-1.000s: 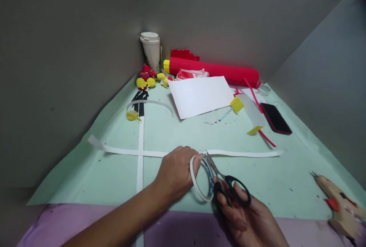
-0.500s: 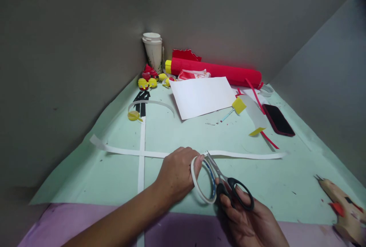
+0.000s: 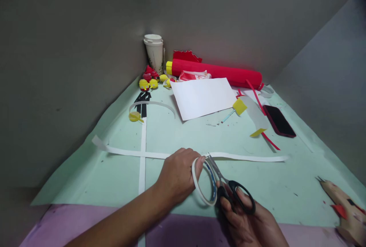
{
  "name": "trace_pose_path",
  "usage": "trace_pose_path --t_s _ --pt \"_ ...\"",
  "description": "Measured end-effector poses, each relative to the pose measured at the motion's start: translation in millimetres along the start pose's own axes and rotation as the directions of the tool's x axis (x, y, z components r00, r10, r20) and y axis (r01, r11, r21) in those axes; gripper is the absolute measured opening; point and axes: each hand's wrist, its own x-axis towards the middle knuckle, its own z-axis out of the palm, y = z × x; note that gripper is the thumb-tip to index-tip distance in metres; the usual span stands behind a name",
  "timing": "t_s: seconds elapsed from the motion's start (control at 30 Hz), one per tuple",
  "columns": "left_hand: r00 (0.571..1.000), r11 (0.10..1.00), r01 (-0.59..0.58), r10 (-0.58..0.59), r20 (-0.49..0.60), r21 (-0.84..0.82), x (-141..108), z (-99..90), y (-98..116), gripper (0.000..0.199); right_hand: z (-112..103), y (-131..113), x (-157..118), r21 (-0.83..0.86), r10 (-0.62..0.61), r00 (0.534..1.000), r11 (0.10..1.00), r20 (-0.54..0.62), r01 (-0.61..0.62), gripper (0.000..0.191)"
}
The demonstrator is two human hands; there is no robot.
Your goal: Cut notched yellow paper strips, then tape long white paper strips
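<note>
Head view: left hand [image 3: 175, 176] gripped the upright tape roll [image 3: 203, 181]; right hand [image 3: 246, 220] grasped scissors [image 3: 225, 184], blades pointing toward the mat's [image 3: 85, 178] far edge.

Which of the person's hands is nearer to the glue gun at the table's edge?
The right. The right hand, holding the scissors, sits to the left of the glue gun; the left hand, gripping the tape roll, is farther left.

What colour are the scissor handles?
Black, clearest in the head view: scissors in the right hand.
</note>
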Motion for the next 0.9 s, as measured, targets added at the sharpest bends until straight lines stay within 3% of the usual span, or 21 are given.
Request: trace_pose_path --t_s 0.33,0.67,0.9 --pt "1.0 1.0 -0.001 0.001 0.008 -0.017 0.3 -2.4 1.0 0.044 11.7 -2.6 4.0 0.068 0.033 0.999 0.997 0.026 -0.035 0.036" --pt "1.0 1.0 0.007 -0.006 0.017 -0.026 1.4 -3.0 0.4 0.042 2.6 0.4 -1.1 0.023 -0.002 1.0 1.0 -0.031 0.003 0.035" --pt "1.0 0.999 0.017 -0.016 0.011 -0.039 2.8 -2.5 -0.8 0.042 4.2 -5.5 -5.1 0.032 0.068 0.997 0.997 -0.021 -0.067 0.038"
